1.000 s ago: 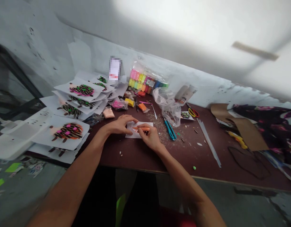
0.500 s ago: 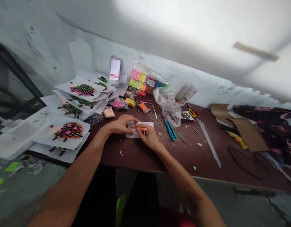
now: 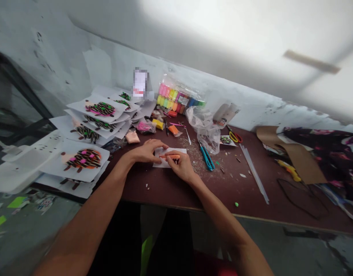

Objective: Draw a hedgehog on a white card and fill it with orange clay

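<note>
My right hand (image 3: pixel 180 166) pinches a thin orange clay strip (image 3: pixel 170 156) between its fingertips, holding it just over a small white paper card (image 3: pixel 180 152). The card lies flat on the dark maroon table top (image 3: pixel 153 188). My left hand (image 3: pixel 146 151) rests at the card's left edge with curved fingers, its fingertips on the paper. Both hands are close together, and the right hand hides the card's lower right part.
Stacked white sheets with clay hedgehog-like pictures (image 3: pixel 84 160) spread to the left. Behind stand a bag of coloured clay packs (image 3: pixel 173 97) and a crumpled plastic bag (image 3: pixel 206 132). Teal-handled scissors (image 3: pixel 207 158) lie among crumbs to the right, with a wall behind the table.
The orange strip now lies more level across the card, and my right hand has shifted slightly. My left hand and the card have barely moved.
</note>
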The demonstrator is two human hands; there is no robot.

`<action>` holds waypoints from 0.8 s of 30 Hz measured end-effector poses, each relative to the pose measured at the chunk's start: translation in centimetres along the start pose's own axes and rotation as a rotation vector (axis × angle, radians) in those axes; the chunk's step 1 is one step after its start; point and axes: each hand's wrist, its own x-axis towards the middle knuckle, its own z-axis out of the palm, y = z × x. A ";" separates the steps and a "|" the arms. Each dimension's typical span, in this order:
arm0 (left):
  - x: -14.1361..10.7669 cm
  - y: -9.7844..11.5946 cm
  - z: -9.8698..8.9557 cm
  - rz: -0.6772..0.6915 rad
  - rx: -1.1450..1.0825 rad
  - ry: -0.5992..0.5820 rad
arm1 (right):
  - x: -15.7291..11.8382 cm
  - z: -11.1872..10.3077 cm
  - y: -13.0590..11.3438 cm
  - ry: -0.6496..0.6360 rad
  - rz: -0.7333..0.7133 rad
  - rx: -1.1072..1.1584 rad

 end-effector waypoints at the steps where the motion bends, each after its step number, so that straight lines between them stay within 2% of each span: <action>1: 0.0 0.0 0.0 0.002 -0.001 0.002 | 0.0 0.0 0.1 0.004 -0.001 0.001; 12: 0.1 -0.2 0.1 0.016 0.016 0.004 | 0.3 0.4 0.9 0.002 -0.061 0.009; 24: 0.1 -0.3 0.1 0.010 0.038 -0.006 | -0.3 -0.2 0.3 -0.011 -0.024 -0.014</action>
